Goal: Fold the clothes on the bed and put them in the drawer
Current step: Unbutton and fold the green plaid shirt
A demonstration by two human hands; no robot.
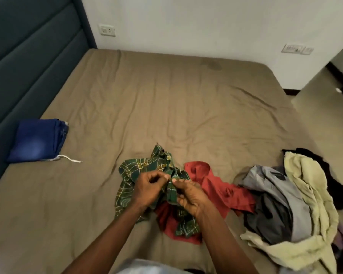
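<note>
White wall (186, 26) with socket plate (107, 30) and switch panel (297, 49) stood beyond the fingers (162, 176), dark padded headboard (28, 56) to their left, pale floor (329, 119) to their right, tan-sheeted bed (147, 95) beneath.

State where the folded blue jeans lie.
Head view: the folded blue jeans lie on the bed, far left, beside the dark headboard, left of the plaid shirt.

1. We see a green shirt (139, 169), plaid with yellow and white lines, at lower centre.
2. We see a plain red garment (216, 184) beside it.
3. At right we find a grey garment (265, 178), a pale yellow garment (309, 186) and a black garment (337, 186).
4. At left we note blue jeans (38, 141) on the tan sheet (166, 105).
</note>
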